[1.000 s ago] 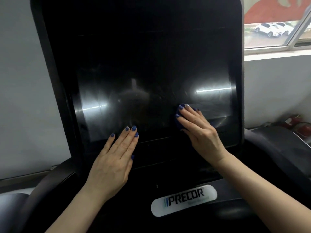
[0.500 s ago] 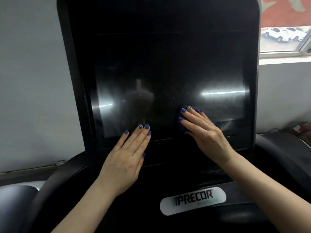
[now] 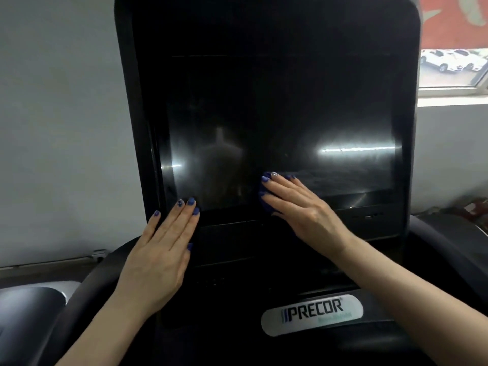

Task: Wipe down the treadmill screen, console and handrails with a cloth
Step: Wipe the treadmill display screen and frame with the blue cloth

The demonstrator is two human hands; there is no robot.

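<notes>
The treadmill's dark glossy screen (image 3: 277, 114) fills the middle of the head view and carries light streaks. My right hand (image 3: 298, 210) lies flat on its lower edge, pressing a dark blue cloth (image 3: 264, 203) against the glass; only the cloth's edge shows past my fingers. My left hand (image 3: 161, 254) rests flat and empty on the lower left corner of the screen frame. Below is the black console (image 3: 237, 273) with a Precor badge (image 3: 311, 314). Curved black handrails run out at the left (image 3: 87, 286) and right (image 3: 433, 241).
A grey wall (image 3: 58, 128) stands behind the treadmill. At the upper right is a window (image 3: 454, 64) with parked cars outside. Part of a neighbouring grey machine (image 3: 29, 302) shows at the lower left, and reddish items (image 3: 472, 207) lie at the right edge.
Both hands have slid left along the bottom of the screen, the right one taking the cloth with it. The screen now sits further right in the view.
</notes>
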